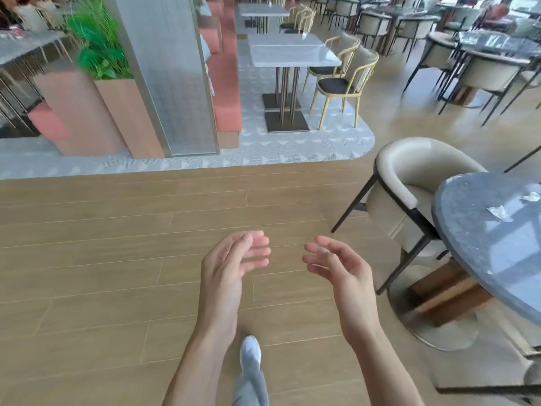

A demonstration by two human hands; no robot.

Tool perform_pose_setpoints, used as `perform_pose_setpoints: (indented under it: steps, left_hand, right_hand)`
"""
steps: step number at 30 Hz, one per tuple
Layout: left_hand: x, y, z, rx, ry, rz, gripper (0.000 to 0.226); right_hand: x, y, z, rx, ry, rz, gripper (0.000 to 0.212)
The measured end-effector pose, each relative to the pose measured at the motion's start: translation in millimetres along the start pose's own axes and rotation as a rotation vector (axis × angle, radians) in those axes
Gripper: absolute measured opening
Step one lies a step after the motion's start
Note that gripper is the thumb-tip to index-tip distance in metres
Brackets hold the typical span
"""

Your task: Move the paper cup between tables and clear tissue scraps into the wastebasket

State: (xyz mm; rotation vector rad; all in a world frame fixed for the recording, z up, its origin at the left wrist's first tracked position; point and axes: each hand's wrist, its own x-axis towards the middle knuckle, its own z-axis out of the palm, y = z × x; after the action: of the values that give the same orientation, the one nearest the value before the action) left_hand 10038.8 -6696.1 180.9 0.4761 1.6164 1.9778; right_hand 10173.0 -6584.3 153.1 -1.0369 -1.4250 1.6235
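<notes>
Hands first, in the head view: I see my left hand (231, 259) and my right hand (336, 262) both raised in front of me over the wooden floor (102, 244), near the centre of the picture. Their palms are turned toward each other and there is a gap between them. The fingers of both are loose and only a little bent, and neither hand holds anything. Below them, at 6 o'clock, one foot in a white shoe (250, 348) with a grey trouser leg stands on the floor.

At 3 o'clock from my hands is a dark round table (468, 235), cut by the right edge of the picture. On its top lie two white tissue scraps (499, 212), well apart from my right hand; one is nearer to me and the other is nearer to the picture edge. I cannot find the paper cup or the wastebasket in this view.

A beige armchair (409, 171) with dark legs stands just beside that table, at about 2 o'clock. At 12 o'clock, far from me, a grey rectangular table (292, 51) stands with yellow-framed chairs (345, 80) on a pale patterned floor. At 10 o'clock I see a tall grey pillar (169, 74) and planters with green plants (96, 48).
</notes>
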Motion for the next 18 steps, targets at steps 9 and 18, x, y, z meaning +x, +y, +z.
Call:
perform_pose_setpoints:
  steps: [9,18]
  left_hand:
    - [260,34,63,-0.029,-0.138,0.001,0.025]
    - [418,22,146,-0.045,-0.277,-0.031,0.015]
  right_hand:
    - [232,-63,65,0.008,0.136,-0.101,0.033]
    - [394,-73,79,0.055,0.249,-0.102,0.03]
